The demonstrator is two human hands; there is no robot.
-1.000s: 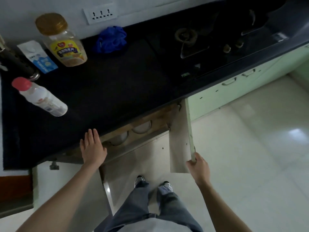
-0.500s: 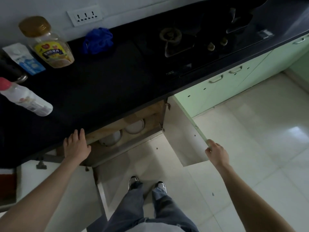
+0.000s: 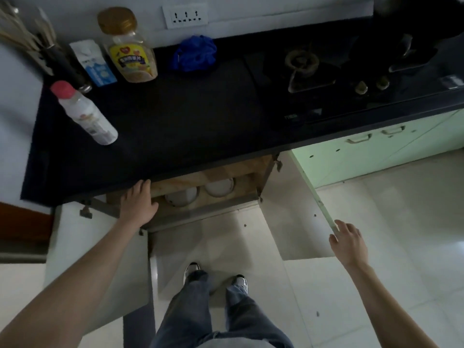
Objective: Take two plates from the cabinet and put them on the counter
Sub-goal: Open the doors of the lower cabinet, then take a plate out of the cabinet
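Black counter (image 3: pixel 190 116), mint-green cabinet doors (image 3: pixel 364 156), white plates (image 3: pixel 218 187), blue cloth (image 3: pixel 194 54), pink-capped bottle (image 3: pixel 84 111).

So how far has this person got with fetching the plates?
Done: both cabinet doors stand open, showing two white plates inside. In hand: nothing yet; the left hand reaches in beside the plates, and the right hand rests open at the right door's edge. Left: lifting both plates onto the black counter.

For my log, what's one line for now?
phase: cabinet open | left hand: reaching in | right hand: at door edge | plates: inside | counter: plateless
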